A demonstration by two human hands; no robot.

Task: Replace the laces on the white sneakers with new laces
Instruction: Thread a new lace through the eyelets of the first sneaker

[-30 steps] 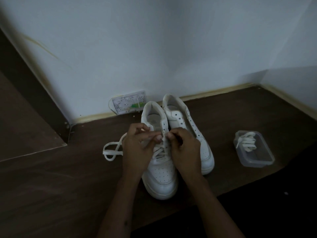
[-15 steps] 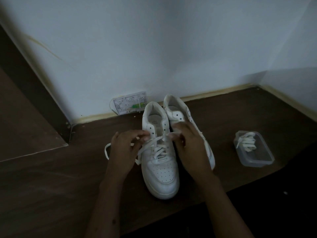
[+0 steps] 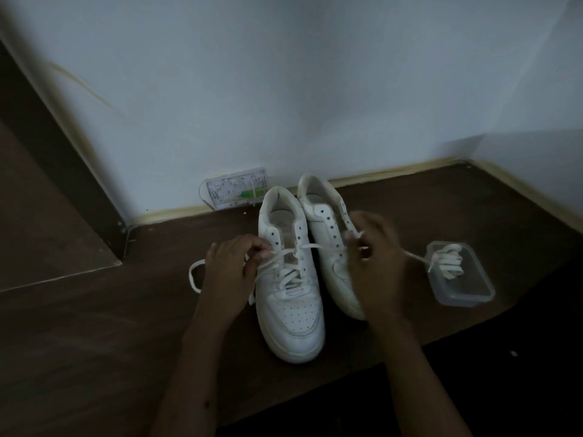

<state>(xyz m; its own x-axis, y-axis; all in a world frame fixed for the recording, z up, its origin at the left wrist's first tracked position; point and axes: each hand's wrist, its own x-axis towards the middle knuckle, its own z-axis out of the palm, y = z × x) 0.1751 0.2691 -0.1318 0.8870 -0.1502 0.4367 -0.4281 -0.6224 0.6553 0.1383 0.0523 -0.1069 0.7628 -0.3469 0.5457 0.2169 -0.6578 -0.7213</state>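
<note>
Two white sneakers stand side by side on the dark wooden floor, toes toward me. The left sneaker has a white lace threaded through its lower eyelets. My left hand pinches one end of that lace beside the shoe's left side. My right hand pinches the other end, pulled out across the right sneaker, whose eyelets are bare. The lace's tail trails right of my right hand toward the container.
A clear plastic container holding a bundled white lace sits to the right of the shoes. A loose lace loop lies on the floor at the left. A small printed card leans against the white wall.
My hands have moved apart from the shoe's tongue, drawing the lace ends outward: the left one to the left, the right one across the right sneaker.
</note>
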